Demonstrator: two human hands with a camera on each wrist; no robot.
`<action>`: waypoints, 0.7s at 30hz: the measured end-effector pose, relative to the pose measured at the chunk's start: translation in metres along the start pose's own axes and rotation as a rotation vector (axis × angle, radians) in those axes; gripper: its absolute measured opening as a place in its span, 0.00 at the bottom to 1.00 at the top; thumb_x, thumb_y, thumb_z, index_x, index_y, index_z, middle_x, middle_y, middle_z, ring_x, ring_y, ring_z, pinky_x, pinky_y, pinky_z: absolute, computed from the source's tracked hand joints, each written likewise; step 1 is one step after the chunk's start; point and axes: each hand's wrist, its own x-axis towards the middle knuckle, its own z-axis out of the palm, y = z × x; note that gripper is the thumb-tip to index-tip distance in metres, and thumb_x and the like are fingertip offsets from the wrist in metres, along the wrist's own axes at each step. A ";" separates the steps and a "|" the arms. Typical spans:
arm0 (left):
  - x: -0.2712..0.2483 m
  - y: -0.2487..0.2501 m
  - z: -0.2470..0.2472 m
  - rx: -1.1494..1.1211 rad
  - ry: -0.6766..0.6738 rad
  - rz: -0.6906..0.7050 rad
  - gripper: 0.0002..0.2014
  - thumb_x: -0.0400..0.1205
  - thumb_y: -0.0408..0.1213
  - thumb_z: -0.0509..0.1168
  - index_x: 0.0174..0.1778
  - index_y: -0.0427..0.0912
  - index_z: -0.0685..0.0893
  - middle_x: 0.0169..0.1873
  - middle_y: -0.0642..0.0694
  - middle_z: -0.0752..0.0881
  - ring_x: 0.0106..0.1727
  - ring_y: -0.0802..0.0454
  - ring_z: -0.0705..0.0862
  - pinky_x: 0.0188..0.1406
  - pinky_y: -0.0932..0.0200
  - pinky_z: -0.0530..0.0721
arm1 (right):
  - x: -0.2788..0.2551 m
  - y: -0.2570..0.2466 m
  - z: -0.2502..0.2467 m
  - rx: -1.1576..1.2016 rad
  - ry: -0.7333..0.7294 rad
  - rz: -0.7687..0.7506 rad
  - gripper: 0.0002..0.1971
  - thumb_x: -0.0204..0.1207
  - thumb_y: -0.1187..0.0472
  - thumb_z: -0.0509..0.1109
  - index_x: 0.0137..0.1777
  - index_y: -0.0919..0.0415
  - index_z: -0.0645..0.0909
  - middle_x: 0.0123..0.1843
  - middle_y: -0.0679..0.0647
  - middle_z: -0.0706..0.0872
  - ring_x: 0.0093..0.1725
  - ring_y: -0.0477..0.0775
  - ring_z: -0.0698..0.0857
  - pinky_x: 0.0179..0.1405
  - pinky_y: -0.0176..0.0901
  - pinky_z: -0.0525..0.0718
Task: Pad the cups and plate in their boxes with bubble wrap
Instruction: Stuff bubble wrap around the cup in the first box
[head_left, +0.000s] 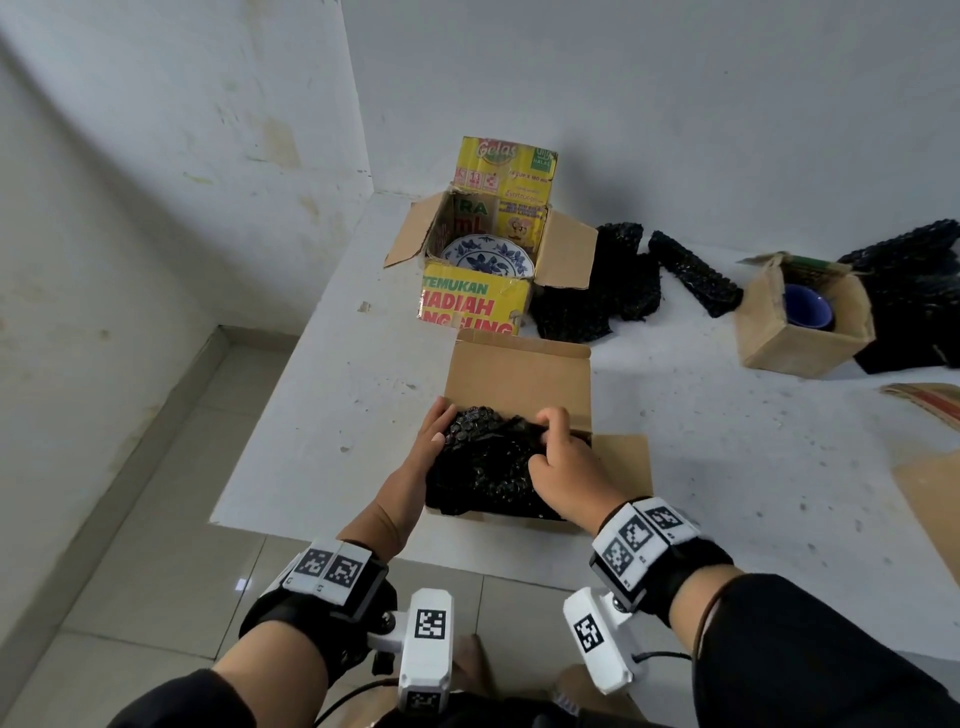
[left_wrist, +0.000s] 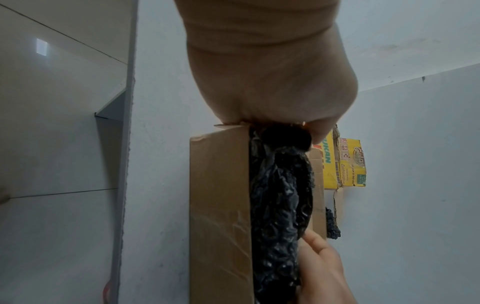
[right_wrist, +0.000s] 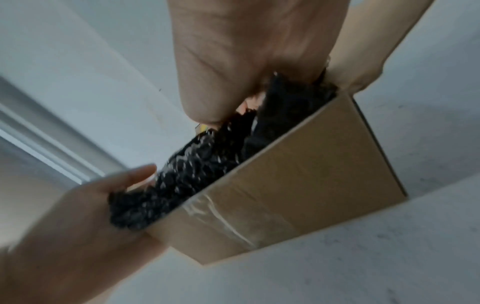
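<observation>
A plain brown box (head_left: 519, 379) stands near the table's front edge, stuffed with black bubble wrap (head_left: 488, 457). My left hand (head_left: 434, 441) holds the wad's left side at the box wall, thumb on top. My right hand (head_left: 556, 452) grips its right side with curled fingers. What lies under the wrap is hidden. The left wrist view shows the wrap (left_wrist: 278, 205) bulging above the box (left_wrist: 221, 205). Behind it, a yellow printed box (head_left: 472, 304) holds a blue-and-white plate (head_left: 488, 255). At the right, a small brown box (head_left: 789, 353) holds a blue cup (head_left: 808, 309).
Loose black bubble wrap (head_left: 597, 291) and a rolled piece (head_left: 696, 280) lie between the yellow box and the small box; more wrap (head_left: 914, 301) sits behind the small box. Flat cardboard (head_left: 935, 499) lies at the right edge. The white table (head_left: 337, 389) meets walls at back and left.
</observation>
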 end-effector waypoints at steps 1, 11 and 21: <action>0.000 0.000 0.000 0.008 0.002 -0.003 0.29 0.83 0.52 0.50 0.81 0.50 0.61 0.79 0.67 0.56 0.76 0.67 0.60 0.57 0.82 0.71 | 0.000 0.000 0.002 -0.043 -0.001 0.004 0.19 0.79 0.64 0.54 0.69 0.56 0.57 0.45 0.60 0.84 0.34 0.59 0.82 0.33 0.51 0.80; 0.002 0.001 -0.003 0.048 -0.019 -0.012 0.32 0.79 0.57 0.49 0.80 0.53 0.62 0.80 0.67 0.54 0.77 0.67 0.59 0.73 0.66 0.61 | -0.008 -0.026 -0.012 -0.557 0.068 -0.135 0.20 0.80 0.57 0.57 0.71 0.58 0.65 0.66 0.59 0.67 0.54 0.57 0.72 0.39 0.45 0.74; 0.001 0.003 -0.003 -0.002 -0.020 -0.059 0.22 0.89 0.40 0.43 0.81 0.48 0.61 0.77 0.66 0.59 0.63 0.86 0.64 0.54 0.86 0.69 | -0.001 -0.043 0.022 -0.608 0.001 -0.224 0.34 0.74 0.34 0.60 0.78 0.44 0.58 0.76 0.52 0.63 0.65 0.64 0.67 0.46 0.47 0.78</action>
